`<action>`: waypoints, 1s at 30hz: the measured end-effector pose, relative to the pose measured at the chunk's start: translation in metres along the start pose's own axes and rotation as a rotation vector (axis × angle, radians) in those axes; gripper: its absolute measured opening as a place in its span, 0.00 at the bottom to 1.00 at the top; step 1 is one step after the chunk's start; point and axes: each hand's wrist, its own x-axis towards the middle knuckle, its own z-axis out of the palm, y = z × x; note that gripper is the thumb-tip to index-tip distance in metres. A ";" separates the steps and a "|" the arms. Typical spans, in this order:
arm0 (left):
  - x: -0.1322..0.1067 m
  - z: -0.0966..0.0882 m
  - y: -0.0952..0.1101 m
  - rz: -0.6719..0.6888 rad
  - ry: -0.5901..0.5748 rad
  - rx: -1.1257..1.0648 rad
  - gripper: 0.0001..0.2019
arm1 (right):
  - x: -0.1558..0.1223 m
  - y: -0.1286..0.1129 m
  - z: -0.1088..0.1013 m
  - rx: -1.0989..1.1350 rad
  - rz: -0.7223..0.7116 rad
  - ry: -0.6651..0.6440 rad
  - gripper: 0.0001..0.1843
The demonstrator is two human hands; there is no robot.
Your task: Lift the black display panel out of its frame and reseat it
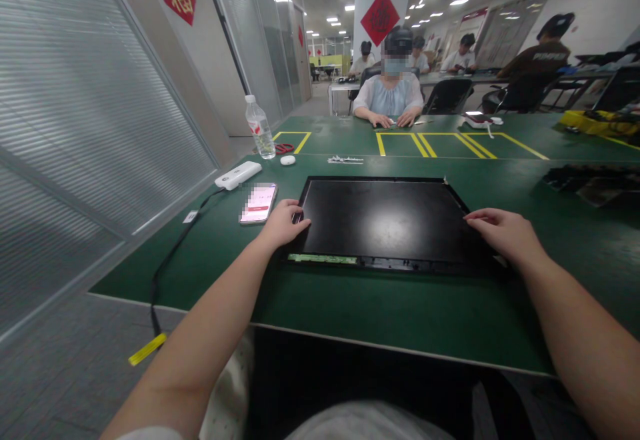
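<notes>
Pale clothing (370,421) lay nearest, at 6 o'clock, below the edge of the green counter (390,308). At the middle of the clock, flat on that counter, was a black screen (385,217). The left hand (286,225) was at its 9 o'clock edge, its grip narrow, with thumb and fingers holding the rim. At 3 o'clock the right hand (504,235) touched the opposite edge, fingertips close together; whether that grip truly pinched the rim I could not tell.

The work looked partway along: the panel sat in its thin frame, yet a green circuit strip (323,259) lay bare at 8 o'clock. Whether parts were coming off or going on was unclear, so what was left could not be told.

The screen was a flat rectangle with a soft, satiny sheen and a blurred patch of reflected light. Slim, silvery strips (345,159) lay at 11 o'clock, a smooth, round-cornered phone (259,203) at 9, and a clear, ribbed bottle (260,130) stood at 10.
</notes>
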 end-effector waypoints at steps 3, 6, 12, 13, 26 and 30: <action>0.000 0.000 0.000 -0.004 -0.002 -0.001 0.19 | 0.000 -0.001 0.000 -0.041 -0.018 -0.005 0.14; 0.001 0.001 0.000 -0.005 -0.001 0.004 0.19 | -0.001 -0.002 0.000 -0.066 -0.023 -0.009 0.14; 0.002 0.002 -0.005 0.013 0.006 -0.006 0.19 | 0.000 -0.002 0.000 -0.075 -0.042 0.019 0.14; 0.002 0.002 -0.005 0.013 0.005 -0.011 0.19 | 0.000 -0.001 0.000 -0.064 -0.039 0.029 0.14; 0.000 -0.003 -0.006 -0.075 0.050 -0.073 0.24 | 0.000 0.005 -0.006 0.100 0.085 0.114 0.15; 0.001 -0.005 -0.009 -0.100 0.034 0.035 0.22 | 0.003 0.008 -0.006 0.071 0.099 0.087 0.14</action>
